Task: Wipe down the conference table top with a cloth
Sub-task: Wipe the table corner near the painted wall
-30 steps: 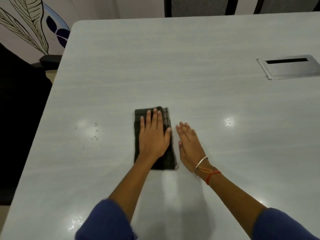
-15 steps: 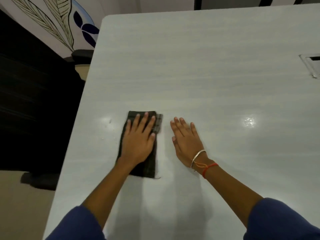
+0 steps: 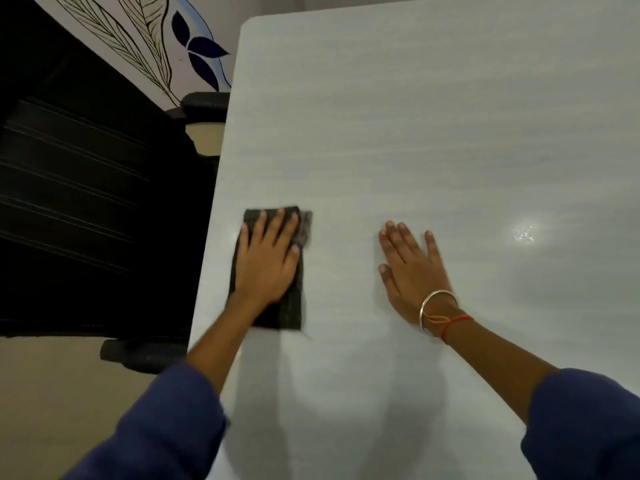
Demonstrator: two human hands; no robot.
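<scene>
A folded dark cloth (image 3: 291,311) lies flat on the pale grey conference table top (image 3: 433,133), close to its left edge. My left hand (image 3: 268,263) presses on the cloth with straight, spread fingers and covers most of it. To the right of the cloth, my right hand (image 3: 414,271) rests palm down on the bare table with its fingers straight, a bracelet and a red thread on the wrist. The two hands are well apart.
The table's left edge (image 3: 213,216) runs just beside the cloth. A black office chair (image 3: 79,188) stands left of the table, its armrest (image 3: 204,100) near the edge. A wall with leaf drawings (image 3: 156,39) is at the back left. A light glare (image 3: 524,232) shines on the right.
My left hand has slid the cloth leftward across the table to near the left edge, over the spot where droplets showed. The right hand stayed flat on the table, now farther from the cloth.
</scene>
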